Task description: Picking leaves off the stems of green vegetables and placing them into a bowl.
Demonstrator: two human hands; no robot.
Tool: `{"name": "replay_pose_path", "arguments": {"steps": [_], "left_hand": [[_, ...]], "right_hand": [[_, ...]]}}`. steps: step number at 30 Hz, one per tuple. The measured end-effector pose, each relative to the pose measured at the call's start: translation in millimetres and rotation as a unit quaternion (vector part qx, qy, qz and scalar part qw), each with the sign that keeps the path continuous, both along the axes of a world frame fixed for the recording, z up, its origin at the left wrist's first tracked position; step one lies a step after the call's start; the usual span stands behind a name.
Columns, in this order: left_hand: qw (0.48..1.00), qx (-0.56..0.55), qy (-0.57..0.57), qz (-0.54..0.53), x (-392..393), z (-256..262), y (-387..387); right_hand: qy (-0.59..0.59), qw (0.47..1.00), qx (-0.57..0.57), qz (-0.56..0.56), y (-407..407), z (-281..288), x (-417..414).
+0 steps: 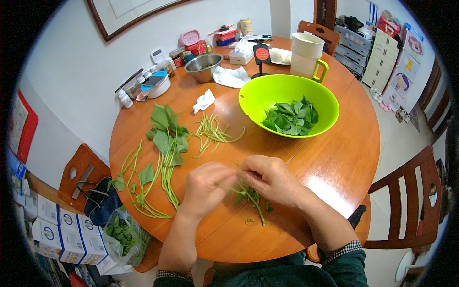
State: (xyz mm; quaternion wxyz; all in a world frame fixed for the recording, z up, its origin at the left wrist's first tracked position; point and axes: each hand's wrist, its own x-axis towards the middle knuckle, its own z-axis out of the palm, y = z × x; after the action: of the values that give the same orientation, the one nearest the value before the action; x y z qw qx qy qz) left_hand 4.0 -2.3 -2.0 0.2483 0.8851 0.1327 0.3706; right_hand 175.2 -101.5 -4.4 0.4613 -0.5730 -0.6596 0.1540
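Observation:
My left hand point(208, 184) and my right hand point(271, 176) meet over the front of the round wooden table, fingertips pinched together on a thin green stem point(225, 187). Motion blur on the left hand and the fingers partly hide what they grip. Beneath them lie green stem scraps and small leaves point(259, 206). To the left of my hands rests a bunch of long leafy green stems point(168, 150). Bare, stripped stems point(212, 132) form a loose pile beyond my left hand. Farther right, a lime-green plastic bowl point(258, 95) contains picked green leaves point(292, 115).
A white pitcher with a green handle point(306, 55) and a small black stand point(261, 57) are behind the bowl. Crumpled tissue point(204, 101), a steel bowl point(203, 71) and jars line the wall side. A plastic bag of greens point(123, 235) sits below the table's left edge.

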Motion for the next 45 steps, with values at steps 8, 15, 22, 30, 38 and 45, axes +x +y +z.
{"name": "replay_pose_path", "arguments": {"steps": [8, 15, 22, 30, 38, 45], "left_hand": [[0.963, -0.214, -0.140, 0.085, -5.9, 0.3, 11.4], [0.888, -0.265, -0.321, 0.194, -33.0, 5.4, 46.7], [0.835, -0.225, -0.431, 0.257, -40.8, 6.9, 54.4], [0.902, -0.206, -0.317, 0.210, -17.9, -2.0, 46.9], [0.933, -0.269, -0.125, 0.203, -3.8, -35.2, 75.3], [0.977, -0.134, -0.016, 0.164, -1.5, -25.0, 51.2]], "right_hand": [[-0.052, 0.999, 0.007, 0.002, 2.0, -6.9, 2.8], [-0.079, 0.996, 0.010, -0.032, 1.9, -4.1, 20.1], [-0.138, 0.980, -0.030, -0.143, -8.7, 10.3, 45.1], [-0.279, 0.938, -0.204, 0.006, -18.6, 16.9, 43.4], [-0.258, 0.950, -0.177, 0.019, -15.9, 13.4, 35.6], [-0.233, 0.967, -0.091, 0.051, -15.3, 7.5, 31.2]]}}
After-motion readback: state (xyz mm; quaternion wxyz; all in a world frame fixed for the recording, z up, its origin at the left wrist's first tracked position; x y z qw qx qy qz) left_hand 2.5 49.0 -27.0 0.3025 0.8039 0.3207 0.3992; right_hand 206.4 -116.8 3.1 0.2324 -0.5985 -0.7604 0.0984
